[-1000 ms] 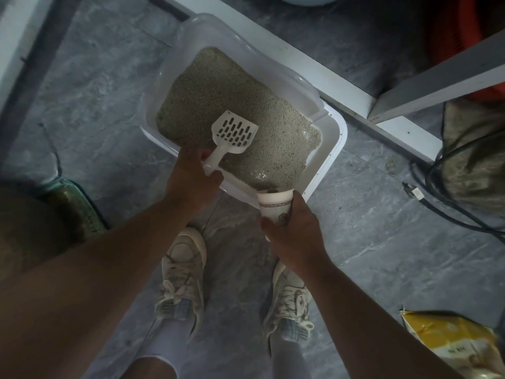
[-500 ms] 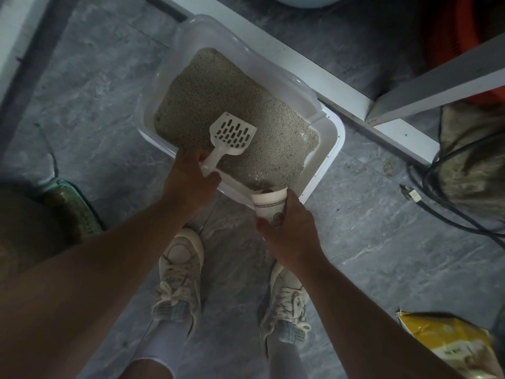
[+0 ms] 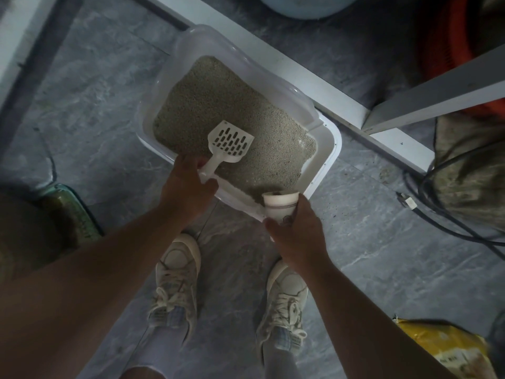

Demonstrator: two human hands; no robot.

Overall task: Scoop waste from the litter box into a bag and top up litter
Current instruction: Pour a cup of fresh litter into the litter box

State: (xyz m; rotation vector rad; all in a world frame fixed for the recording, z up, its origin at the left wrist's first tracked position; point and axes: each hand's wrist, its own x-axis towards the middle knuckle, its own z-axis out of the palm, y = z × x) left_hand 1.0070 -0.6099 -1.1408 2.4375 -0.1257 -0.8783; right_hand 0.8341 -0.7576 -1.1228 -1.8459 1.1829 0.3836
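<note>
Litter box (image 3: 332, 149) on floor, twelve o'clock of shoes (image 3: 177, 280). Left hand (image 3: 185, 190) grips box's near rim and scoop (image 3: 228, 143) handle together; slotted blade lies on litter (image 3: 232, 105). Right hand (image 3: 296, 236) wrapped round paper cup (image 3: 280, 207), mouth tipped over near corner at five o'clock of scoop. Judged step: topping up from cup. Next: empty cup fully, level litter. Yellow bag (image 3: 445, 348) at four o'clock.

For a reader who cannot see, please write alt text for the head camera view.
A person standing over a white litter box tips a paper cup at its near corner with the right hand. The left hand holds a slotted white scoop over the grey litter. A yellow bag lies on the floor.
</note>
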